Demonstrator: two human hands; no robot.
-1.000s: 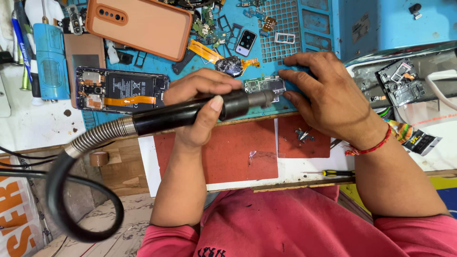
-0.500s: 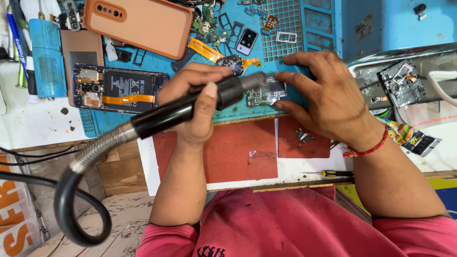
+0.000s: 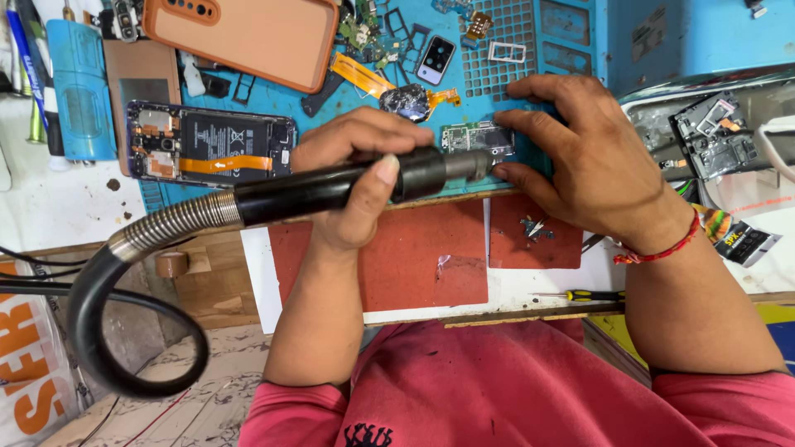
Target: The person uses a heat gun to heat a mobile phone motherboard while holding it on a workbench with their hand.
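Note:
My left hand [image 3: 356, 170] grips the black handle of a hot-air tool [image 3: 331, 189], whose metal nozzle points right at a small green circuit board [image 3: 476, 136] on the blue work mat [image 3: 571, 33]. A ribbed metal hose [image 3: 157, 236] runs left from the handle and loops down. Fingertips and thumb of my right hand [image 3: 588, 161] pin the board by its right end. A red thread bracelet circles that wrist.
An opened phone showing its battery [image 3: 211, 149] lies left on the mat, and an orange phone case [image 3: 240, 37] sits above it. Small parts and a flex cable [image 3: 364, 74] are scattered behind. A yellow-handled screwdriver [image 3: 580, 295] lies at the bench's edge. A tray with black parts [image 3: 712, 136] is at right.
The hot-air handle has swung back toward level, bringing the nozzle down close to the circuit board again. My right hand has stayed on the board.

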